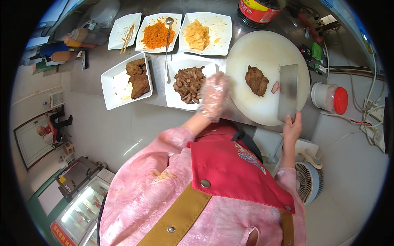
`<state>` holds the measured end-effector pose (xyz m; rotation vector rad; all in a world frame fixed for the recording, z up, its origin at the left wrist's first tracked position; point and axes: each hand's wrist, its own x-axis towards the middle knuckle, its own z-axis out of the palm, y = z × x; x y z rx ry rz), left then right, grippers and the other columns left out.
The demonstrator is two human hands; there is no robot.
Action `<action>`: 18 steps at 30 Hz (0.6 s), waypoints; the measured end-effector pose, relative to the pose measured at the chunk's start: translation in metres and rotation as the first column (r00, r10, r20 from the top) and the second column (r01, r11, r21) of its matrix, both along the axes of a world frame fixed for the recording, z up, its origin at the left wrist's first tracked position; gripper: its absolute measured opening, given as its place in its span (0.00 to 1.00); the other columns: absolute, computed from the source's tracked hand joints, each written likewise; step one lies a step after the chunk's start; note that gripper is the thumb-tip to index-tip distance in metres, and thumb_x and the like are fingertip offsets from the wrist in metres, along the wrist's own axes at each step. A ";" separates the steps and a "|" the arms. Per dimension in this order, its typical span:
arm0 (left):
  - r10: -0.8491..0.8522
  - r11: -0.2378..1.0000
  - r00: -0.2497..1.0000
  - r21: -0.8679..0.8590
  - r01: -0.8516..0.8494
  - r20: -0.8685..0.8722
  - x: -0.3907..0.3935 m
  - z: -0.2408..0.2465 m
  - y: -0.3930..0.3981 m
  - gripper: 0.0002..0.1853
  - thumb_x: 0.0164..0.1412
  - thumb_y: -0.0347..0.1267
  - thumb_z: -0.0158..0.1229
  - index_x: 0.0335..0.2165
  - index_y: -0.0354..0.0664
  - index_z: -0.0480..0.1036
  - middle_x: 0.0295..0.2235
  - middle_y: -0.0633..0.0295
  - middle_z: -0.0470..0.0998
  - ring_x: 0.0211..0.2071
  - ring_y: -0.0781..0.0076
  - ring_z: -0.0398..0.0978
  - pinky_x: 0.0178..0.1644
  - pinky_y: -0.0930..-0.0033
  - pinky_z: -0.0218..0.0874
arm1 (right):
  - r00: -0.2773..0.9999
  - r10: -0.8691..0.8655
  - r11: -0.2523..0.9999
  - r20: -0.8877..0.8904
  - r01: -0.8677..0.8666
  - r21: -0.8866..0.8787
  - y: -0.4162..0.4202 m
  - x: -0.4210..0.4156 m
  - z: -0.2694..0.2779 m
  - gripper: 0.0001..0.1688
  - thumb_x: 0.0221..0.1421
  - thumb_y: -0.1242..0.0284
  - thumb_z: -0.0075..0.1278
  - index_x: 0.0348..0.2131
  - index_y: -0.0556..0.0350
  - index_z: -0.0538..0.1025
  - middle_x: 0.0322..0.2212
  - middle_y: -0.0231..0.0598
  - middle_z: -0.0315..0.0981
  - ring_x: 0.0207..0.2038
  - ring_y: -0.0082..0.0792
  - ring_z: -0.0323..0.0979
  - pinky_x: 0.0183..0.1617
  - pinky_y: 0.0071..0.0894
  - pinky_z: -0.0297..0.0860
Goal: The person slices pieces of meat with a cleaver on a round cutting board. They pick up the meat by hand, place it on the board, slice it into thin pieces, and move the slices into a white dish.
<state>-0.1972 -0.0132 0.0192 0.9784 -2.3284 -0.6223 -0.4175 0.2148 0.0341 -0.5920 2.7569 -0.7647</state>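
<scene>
My left hand [215,95], in a clear plastic glove, is over the right edge of a white square dish [178,104] of sliced brown meat [189,84]; its fingertips are blurred, and whether they hold anything is unclear. My bare right hand [292,127] grips the handle end of a cleaver [288,92], whose broad blade lies over the right part of a round cutting board [267,46]. On the board, a browned piece of meat [257,81] sits left of the blade, and a small pink piece [275,87] lies beside the blade.
Behind stand dishes of chopped orange food [158,35] with a spoon [168,46], pale slices [197,35] and chopsticks [127,38]. Large meat pieces [140,85] fill part of a left dish. A red-labelled jar [259,10], red-lidded tub [329,97] and fan [307,183] surround the board. A person [50,130] sits far left.
</scene>
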 end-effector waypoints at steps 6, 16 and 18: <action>0.250 0.962 0.941 -0.166 -0.215 0.230 0.073 -0.017 -0.057 0.18 0.50 0.19 0.52 0.40 0.47 0.76 0.44 0.57 0.73 0.42 0.51 0.70 0.48 0.55 0.65 | 0.965 -0.101 0.963 0.242 0.156 -0.221 -0.003 -0.008 0.009 0.17 0.56 0.77 0.51 0.46 0.61 0.69 0.26 0.35 0.72 0.18 0.21 0.62 0.21 0.24 0.61; 0.092 0.996 0.981 -0.031 -0.088 0.173 0.108 -0.027 -0.092 0.15 0.43 0.17 0.61 0.31 0.45 0.73 0.31 0.56 0.75 0.35 0.53 0.72 0.39 0.56 0.66 | 0.906 -0.185 0.885 0.380 0.322 -0.336 -0.021 0.013 0.032 0.14 0.57 0.78 0.51 0.43 0.62 0.68 0.27 0.31 0.70 0.17 0.18 0.59 0.19 0.20 0.57; 0.051 0.999 0.994 -0.005 -0.050 0.099 0.111 -0.019 -0.089 0.16 0.42 0.17 0.60 0.32 0.45 0.73 0.32 0.57 0.75 0.35 0.53 0.73 0.39 0.57 0.66 | 0.910 -0.164 0.898 0.382 0.298 -0.324 -0.016 0.009 0.030 0.16 0.56 0.78 0.51 0.45 0.63 0.68 0.25 0.31 0.69 0.17 0.18 0.59 0.20 0.21 0.58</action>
